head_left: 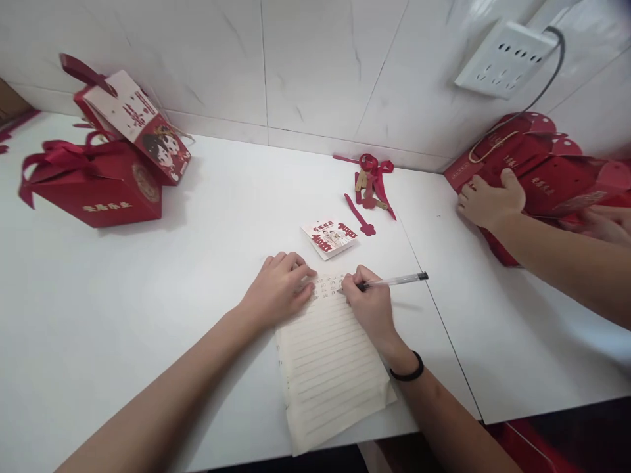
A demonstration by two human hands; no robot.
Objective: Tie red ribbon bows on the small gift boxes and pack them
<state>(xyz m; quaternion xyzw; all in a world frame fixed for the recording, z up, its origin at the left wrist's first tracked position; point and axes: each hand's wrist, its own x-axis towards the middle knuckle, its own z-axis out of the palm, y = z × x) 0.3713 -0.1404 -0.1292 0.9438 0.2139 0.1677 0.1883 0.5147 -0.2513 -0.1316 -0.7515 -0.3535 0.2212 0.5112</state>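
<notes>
A lined sheet of paper [340, 368] lies on the white table, with handwriting in several short rows near its top. My right hand [372, 305] grips a clear pen [399, 280] with a black cap end, its tip at the written lines. My left hand [280, 289] rests on the upper left of the paper, fingers loosely bent and nothing held in them. Just beyond the paper's top edge is a small white and red card [329, 238] with printed figures. A black band [410, 369] circles my right wrist.
Red gift boxes [118, 190] stand at the left by the wall. Red ribbons and tags [372, 184] lie at the back. Another person's hands [493, 200] touch more red boxes [547, 171] at the right, below a wall socket [507, 59] with a cable. A seam crosses the table.
</notes>
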